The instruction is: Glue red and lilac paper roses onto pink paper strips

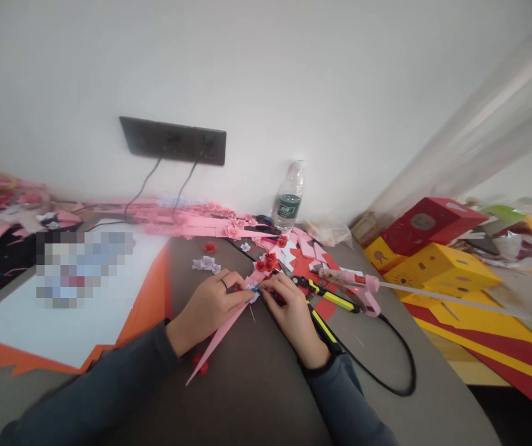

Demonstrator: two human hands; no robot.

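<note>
A long pointed pink paper strip (222, 342) slants toward me, its upper end carrying red paper roses (266, 262) and a small pale blue-white flower. My left hand (214, 303), with a ring on one finger, pinches the strip by that pale flower. Right beside it, my right hand (292, 310) has its fingertips closed at a small blue paper piece (257, 292), partly hidden by the fingers. Loose pale lilac flowers (206, 265) and a red rose (209, 248) lie behind my left hand. Another red flower (200, 363) rests under the strip.
Right of my hands lie yellow-black handled scissors or pliers (335, 297) and a pink glue gun (350, 279) with a glue stick and black cord. A water bottle (288, 198) stands by the wall. Red and yellow boxes (442, 269) are at right; white paper (84, 328) is at left.
</note>
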